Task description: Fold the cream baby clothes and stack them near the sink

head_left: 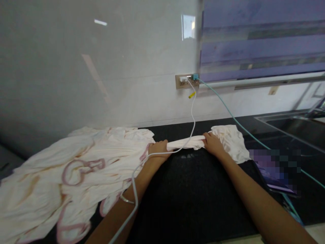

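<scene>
A large off-white garment point(83, 162) with pink trim lies spread and wrinkled over the left of the black counter. My left hand point(160, 148) is closed round its bunched cloth at the right edge. From there a narrow twisted band of white cloth point(186, 142) runs to my right hand point(212, 143), whose fingers are closed on it. Past my right hand the fabric widens into a crumpled end point(230, 142) on the counter. Whether this is one garment or two, I cannot tell. A white cable point(134, 189) crosses over the band and along my left forearm.
On the wall, a socket point(188, 81) holds a white plug and a teal plug. A teal cable point(233, 117) runs rightward past a tablet-like device point(273, 173), partly pixelated. A sink point(302, 130) is at the far right of the black counter point(193, 200). A purple blind point(261, 40) hangs above.
</scene>
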A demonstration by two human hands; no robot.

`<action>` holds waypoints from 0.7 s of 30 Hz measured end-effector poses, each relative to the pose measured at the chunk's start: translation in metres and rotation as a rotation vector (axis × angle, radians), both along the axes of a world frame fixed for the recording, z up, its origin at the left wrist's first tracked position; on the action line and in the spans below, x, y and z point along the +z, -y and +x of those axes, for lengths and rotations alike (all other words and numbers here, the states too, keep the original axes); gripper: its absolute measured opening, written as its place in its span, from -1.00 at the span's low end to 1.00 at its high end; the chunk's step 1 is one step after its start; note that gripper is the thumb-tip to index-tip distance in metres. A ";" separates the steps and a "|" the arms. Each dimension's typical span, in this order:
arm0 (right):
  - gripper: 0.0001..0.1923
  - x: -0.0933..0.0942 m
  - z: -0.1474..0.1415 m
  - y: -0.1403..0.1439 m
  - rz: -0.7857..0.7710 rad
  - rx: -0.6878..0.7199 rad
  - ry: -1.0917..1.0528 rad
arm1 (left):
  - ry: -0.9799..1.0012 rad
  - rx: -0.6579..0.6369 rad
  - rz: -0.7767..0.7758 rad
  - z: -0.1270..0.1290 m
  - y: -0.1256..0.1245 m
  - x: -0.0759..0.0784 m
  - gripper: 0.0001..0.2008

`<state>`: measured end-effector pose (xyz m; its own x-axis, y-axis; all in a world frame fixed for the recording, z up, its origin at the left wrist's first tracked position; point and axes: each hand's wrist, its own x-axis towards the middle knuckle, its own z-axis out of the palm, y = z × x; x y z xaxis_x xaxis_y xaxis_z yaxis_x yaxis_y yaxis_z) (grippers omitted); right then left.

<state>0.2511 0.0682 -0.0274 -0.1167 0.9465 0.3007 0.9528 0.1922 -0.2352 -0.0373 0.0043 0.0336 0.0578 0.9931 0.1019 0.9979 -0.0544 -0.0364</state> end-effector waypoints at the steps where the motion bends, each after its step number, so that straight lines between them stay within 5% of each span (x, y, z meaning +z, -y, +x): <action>1: -0.67 0.000 0.007 -0.001 -0.010 -0.071 0.007 | -0.009 0.025 0.004 -0.006 -0.002 0.001 -0.64; 5: -0.66 0.000 0.028 -0.001 -0.017 -0.281 0.011 | 0.002 0.133 0.053 -0.034 -0.012 0.004 -0.77; 11: -0.67 0.008 0.018 0.004 0.044 -0.240 -0.038 | -0.020 0.055 0.168 -0.024 -0.007 -0.006 -0.81; 13: -0.62 0.015 0.004 0.009 0.133 -0.100 -0.106 | -0.015 -0.045 0.228 -0.002 0.005 -0.007 -0.80; 16: -0.57 0.023 -0.023 0.024 0.182 0.355 -0.271 | 0.048 -0.252 0.288 0.034 0.028 -0.003 -0.77; 18: -0.58 0.025 -0.041 0.036 0.113 0.678 -0.353 | 0.119 -0.406 0.274 0.052 0.040 0.000 -0.72; 21: -0.60 0.024 -0.057 0.046 -0.013 0.882 -0.417 | 0.264 -0.557 0.236 0.062 0.048 0.000 -0.64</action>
<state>0.1944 0.0225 -0.0039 -0.6717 0.5740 0.4682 0.3081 0.7913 -0.5281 0.0248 -0.0439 0.0334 0.4994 0.7713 0.3946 0.7999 -0.5854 0.1319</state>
